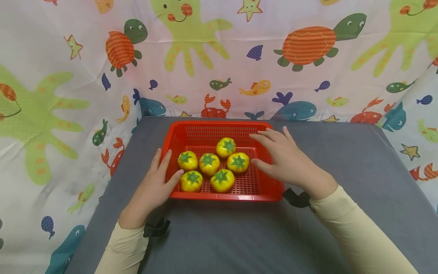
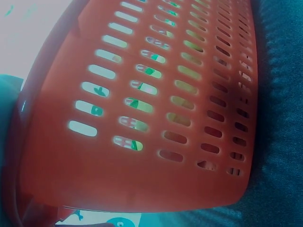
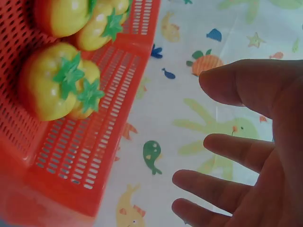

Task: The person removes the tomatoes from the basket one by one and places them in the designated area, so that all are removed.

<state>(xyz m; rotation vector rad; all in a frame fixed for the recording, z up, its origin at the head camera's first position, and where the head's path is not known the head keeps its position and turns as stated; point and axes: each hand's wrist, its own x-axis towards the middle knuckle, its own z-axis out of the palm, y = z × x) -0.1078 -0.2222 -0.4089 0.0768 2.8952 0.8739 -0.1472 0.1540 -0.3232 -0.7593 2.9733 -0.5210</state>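
A red plastic basket (image 1: 222,196) with slotted walls holds several glossy yellow persimmon-like fruits (image 1: 222,180), each topped with green leaves. My left hand (image 1: 150,192) is at the basket's left side, its fingers extended along the rim and the thumb near the front left corner. The left wrist view is filled by the basket's outer wall (image 2: 85,165). Over the right rim hovers my right hand (image 1: 284,161), fingers spread and holding nothing. In the right wrist view that hand (image 3: 255,165) is apart from the fruits (image 3: 47,80), with a gap between thumb and fingers.
The basket stands on a grey cloth-covered table (image 1: 342,148), near its back edge. A curtain (image 1: 212,83) printed with sea animals hangs behind and along the sides. Dark wrist straps (image 1: 157,228) sit at both cream sleeves (image 1: 356,224).
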